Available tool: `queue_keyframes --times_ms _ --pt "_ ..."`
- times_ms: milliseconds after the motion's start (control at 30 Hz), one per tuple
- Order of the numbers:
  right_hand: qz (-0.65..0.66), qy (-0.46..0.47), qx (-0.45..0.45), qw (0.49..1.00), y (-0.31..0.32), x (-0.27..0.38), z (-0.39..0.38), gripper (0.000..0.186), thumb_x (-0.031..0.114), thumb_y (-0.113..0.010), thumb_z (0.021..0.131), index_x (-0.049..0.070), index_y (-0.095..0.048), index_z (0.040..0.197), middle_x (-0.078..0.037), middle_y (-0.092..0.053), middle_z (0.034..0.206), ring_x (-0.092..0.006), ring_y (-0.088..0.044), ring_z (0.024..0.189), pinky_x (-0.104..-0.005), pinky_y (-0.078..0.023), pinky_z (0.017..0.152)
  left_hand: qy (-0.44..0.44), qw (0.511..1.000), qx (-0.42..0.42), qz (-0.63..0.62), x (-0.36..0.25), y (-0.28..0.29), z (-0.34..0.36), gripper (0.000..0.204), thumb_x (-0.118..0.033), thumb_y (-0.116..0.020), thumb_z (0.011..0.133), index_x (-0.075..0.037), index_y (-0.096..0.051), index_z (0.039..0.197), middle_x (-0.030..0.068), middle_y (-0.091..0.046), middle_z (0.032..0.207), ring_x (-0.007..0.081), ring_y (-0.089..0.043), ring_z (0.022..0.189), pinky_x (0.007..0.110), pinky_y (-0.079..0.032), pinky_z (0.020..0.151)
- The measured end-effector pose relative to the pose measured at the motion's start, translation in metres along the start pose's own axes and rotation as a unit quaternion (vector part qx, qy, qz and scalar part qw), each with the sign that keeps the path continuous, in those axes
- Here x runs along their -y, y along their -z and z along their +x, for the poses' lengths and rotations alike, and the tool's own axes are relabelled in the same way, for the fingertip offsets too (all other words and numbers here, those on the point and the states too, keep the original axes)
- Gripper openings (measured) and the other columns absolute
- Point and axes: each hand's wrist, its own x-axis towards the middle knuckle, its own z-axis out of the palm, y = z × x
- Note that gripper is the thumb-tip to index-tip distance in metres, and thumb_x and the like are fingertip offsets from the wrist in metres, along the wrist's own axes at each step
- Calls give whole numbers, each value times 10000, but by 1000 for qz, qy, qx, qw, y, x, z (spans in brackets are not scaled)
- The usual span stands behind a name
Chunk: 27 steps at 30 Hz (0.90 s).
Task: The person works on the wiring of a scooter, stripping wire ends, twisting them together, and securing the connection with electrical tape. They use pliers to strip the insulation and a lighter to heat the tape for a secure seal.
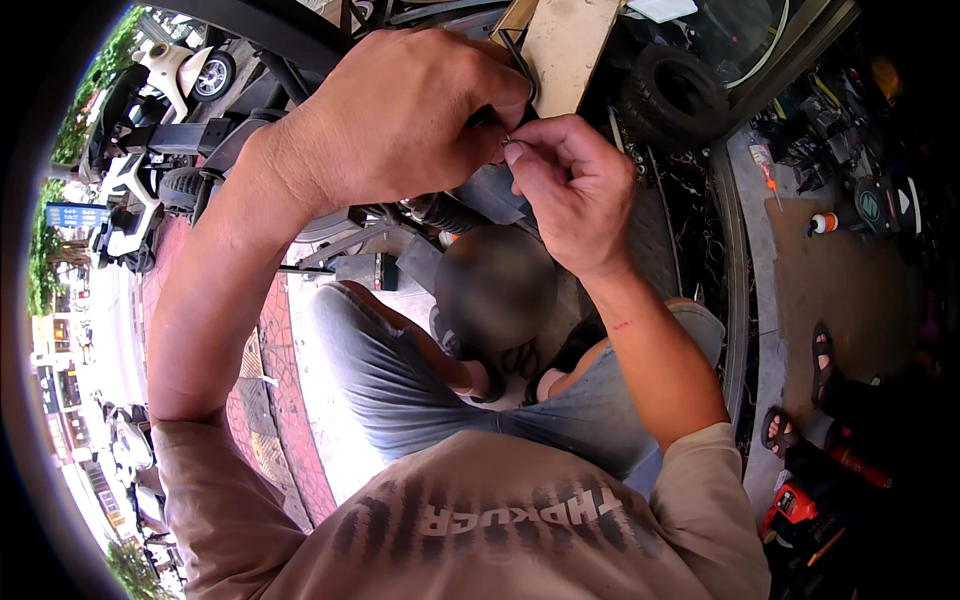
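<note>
1. Sign [77, 215]: one, blue, outdoors at far left.
2. Left hand [410, 115]: one, fingers curled, thumb bent; whether it grips the small part cannot be told.
3. Small part [506, 141]: one, located where both hands' fingertips meet; too small to identify.
4. Right hand [580, 190]: one, pinching the small part between thumb and forefinger.
5. Tyre [660, 100]: one, black, beyond the right hand.
6. Bottle [824, 223]: one, white and orange.

Free gap between forearms [660, 345], board [572, 50] beyond fingers [566, 134], tire [648, 105] to right

Tan short-sleeved shirt [480, 575], dark streaky print [490, 515], faded blue denim [375, 380]
</note>
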Motion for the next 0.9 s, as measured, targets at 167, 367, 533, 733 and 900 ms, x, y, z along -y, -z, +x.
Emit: queue_keyframes --times_ms 167,367,533,733,900 --pt "20 -30 -17 999 -8 0 -4 30 -27 -781 998 -24 -752 1006 -2 -760 798 -12 -624 721 -231 -505 643 -64 996 -11 -54 20 5 -1 142 -42 -792 896 -27 -804 1037 150 -749 1025 386 -724 1084 480 -577 944" --pt "-8 -100 -11 995 -8 16 -14 53 -26 -705 1069 -50 -730 1108 -105 -829 1017 -88 -714 816 -256 -574 698 -48 997 44 -38 19 8 6 141 -64 -737 916 -32 -835 1012 150 -765 998 371 -709 1092 477 -575 969" --pt "-35 -113 -4 993 -2 32 -7 106 30 -692 1051 -50 -749 1091 -111 -825 1010 -106 -703 791 -271 -561 700 -74 997 26 -19 22 5 6 163 -117 -701 933 -39 -842 961 167 -780 977 383 -723 1051 500 -580 947" --pt "-88 -201 8 976 3 51 10 242 195 -791 1007 -46 -787 1037 -103 -820 908 -110 -697 723 -275 -548 656 -86 996 -3 -18 26 0 5 220 -152 -658 957 -38 -840 911 205 -765 919 421 -756 949 529 -589 883" --pt "-131 -223 13 966 2 52 15 244 205 -815 1002 -37 -796 1004 -103 -815 874 -105 -674 688 -271 -519 628 -78 996 18 -28 23 5 6 234 -180 -670 956 -47 -856 907 208 -789 932 401 -776 987 512 -609 910"
